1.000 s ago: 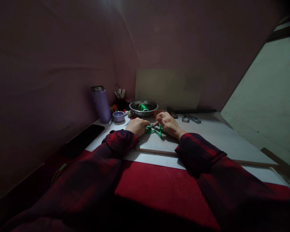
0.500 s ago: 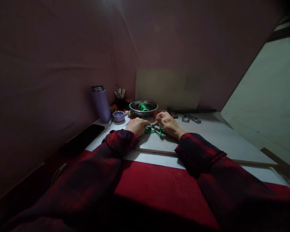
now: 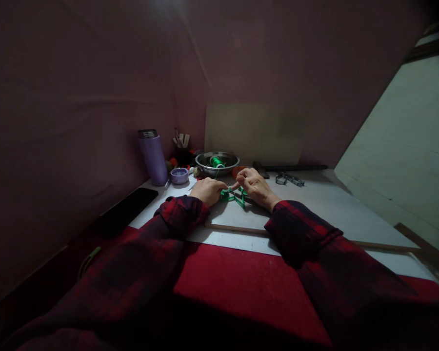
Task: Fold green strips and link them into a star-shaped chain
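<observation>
Just behind the board's front edge (image 3: 237, 228), left hand (image 3: 207, 191) pinches green frame (image 3: 237, 200); unclear whether right hand (image 3: 256, 189) does.

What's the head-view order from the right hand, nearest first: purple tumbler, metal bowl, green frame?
1. Green frame: just left, close by the right hand.
2. Metal bowl: farther left, toward the back.
3. Purple tumbler: farthest left.

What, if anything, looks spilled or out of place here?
Nothing clearly stands out: no spill shows, and the green thread spool sits inside the metal bowl. The left hand and right hand are at the green frame. The purple tumbler appears tilted, perhaps from lens distortion.
</observation>
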`<state>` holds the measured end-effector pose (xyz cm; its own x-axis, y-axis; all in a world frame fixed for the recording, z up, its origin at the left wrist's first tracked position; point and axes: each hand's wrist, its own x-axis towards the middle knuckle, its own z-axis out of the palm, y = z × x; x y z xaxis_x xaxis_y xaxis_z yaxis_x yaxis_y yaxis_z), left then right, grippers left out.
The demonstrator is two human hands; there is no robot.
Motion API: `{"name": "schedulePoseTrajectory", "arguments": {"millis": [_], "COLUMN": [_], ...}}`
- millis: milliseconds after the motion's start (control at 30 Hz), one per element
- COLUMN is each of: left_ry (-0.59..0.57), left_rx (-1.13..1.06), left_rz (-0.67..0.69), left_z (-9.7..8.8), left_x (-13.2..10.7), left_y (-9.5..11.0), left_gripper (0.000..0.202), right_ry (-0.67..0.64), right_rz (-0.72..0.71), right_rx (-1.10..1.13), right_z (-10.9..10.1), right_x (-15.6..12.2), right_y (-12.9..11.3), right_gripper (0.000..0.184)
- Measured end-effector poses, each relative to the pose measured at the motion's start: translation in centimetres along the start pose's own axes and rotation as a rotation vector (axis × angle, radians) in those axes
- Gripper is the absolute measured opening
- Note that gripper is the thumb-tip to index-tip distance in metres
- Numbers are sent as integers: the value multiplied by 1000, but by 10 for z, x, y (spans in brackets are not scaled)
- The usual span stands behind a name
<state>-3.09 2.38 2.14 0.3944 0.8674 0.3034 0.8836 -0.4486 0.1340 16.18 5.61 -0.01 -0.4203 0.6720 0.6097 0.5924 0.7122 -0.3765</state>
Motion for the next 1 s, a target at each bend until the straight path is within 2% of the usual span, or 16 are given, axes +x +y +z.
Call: {"name": "schedulePoseTrajectory", "arguments": {"millis": [1000], "left_ry": [8], "left_rx": [-14], "left_rz": [4], "left_z": [-1], "left_x": [-1], "left_y": [1], "left_gripper": [32], "right_ry": [-8], "right_rz": [-28], "right_rx": [-23], "right_z": [-1], "right_x": [-1], "right_y": [-2], "right_gripper": [72]}}
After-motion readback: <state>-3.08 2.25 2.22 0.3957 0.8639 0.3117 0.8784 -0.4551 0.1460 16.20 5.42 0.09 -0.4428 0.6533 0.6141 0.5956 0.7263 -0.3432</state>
